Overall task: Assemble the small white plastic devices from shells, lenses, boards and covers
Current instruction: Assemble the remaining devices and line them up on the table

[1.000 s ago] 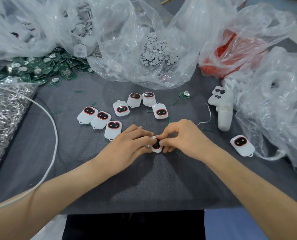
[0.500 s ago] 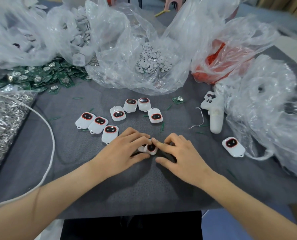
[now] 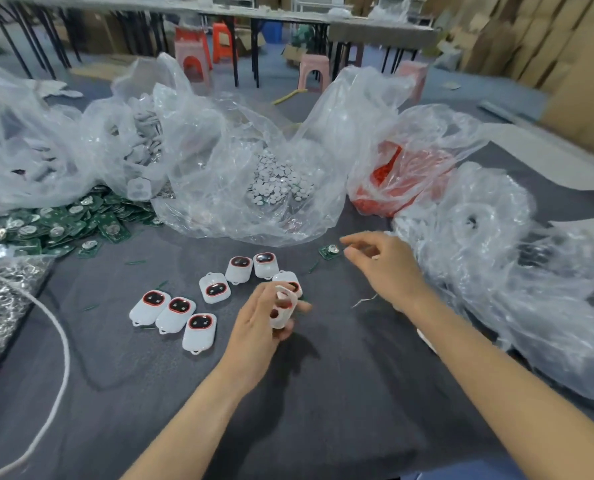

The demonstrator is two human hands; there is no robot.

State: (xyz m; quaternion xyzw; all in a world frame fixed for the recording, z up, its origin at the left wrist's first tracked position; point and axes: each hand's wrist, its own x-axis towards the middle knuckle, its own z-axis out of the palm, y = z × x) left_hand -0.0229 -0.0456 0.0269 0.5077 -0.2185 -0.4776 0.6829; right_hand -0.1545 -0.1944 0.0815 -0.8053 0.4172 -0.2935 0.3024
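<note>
My left hand (image 3: 260, 318) grips a small white device shell (image 3: 283, 308) with red showing in its holes, lifted off the grey table. My right hand (image 3: 385, 265) hovers further right with its fingers loosely curled and nothing in them. Its fingertips are close to a single green board (image 3: 329, 251) lying on the cloth. Several white devices with red-rimmed dark lenses (image 3: 179, 311) lie in a loose arc left of my left hand.
A pile of green boards (image 3: 56, 226) lies at the left. Clear bags hold white shells (image 3: 139, 150), small white discs (image 3: 281, 183) and red parts (image 3: 399, 181). More crumpled plastic (image 3: 496, 271) fills the right side. A white cable (image 3: 61, 344) curves at the left.
The right hand let go of the device and moved up and right toward the lone green board. The left hand lifted the device off the table. The camera tilted upward.
</note>
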